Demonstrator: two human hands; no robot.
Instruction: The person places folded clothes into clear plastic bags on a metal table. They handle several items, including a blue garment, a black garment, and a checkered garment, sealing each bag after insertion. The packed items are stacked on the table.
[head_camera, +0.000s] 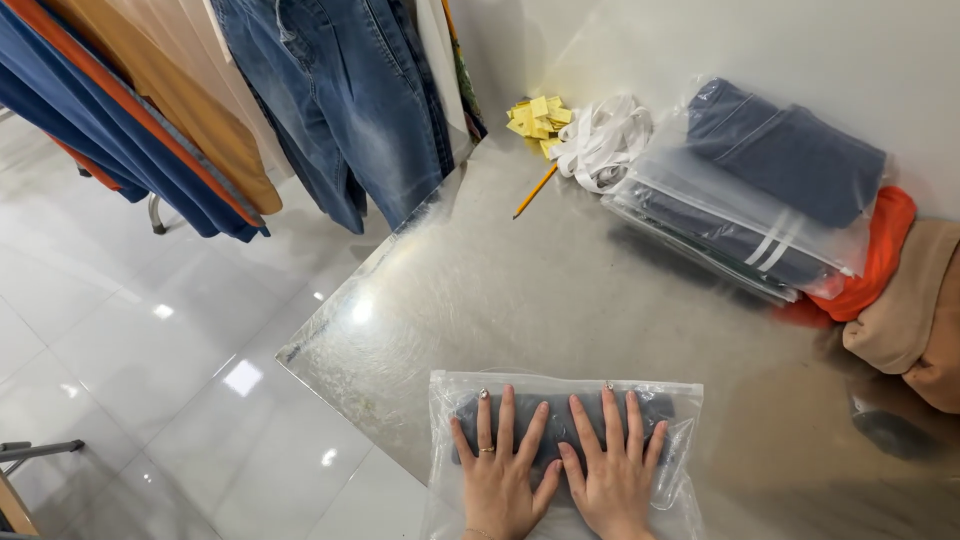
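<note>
Two hands press flat on a clear plastic bag (565, 455).
Left hand (497, 478) and right hand (612, 472), fingers spread wide (side by side), cover what seems a folded grey garment (560, 415) on a steel table (520, 290).

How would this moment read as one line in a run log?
left hand: flat on clear bag | right hand: flat beside it | bag: holds folded grey garment | surface: metal table

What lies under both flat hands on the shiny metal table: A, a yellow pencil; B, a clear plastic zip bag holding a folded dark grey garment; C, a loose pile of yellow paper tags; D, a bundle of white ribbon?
B: the left hand and right hand press flat on the clear plastic zip bag with the folded dark grey garment.
</note>
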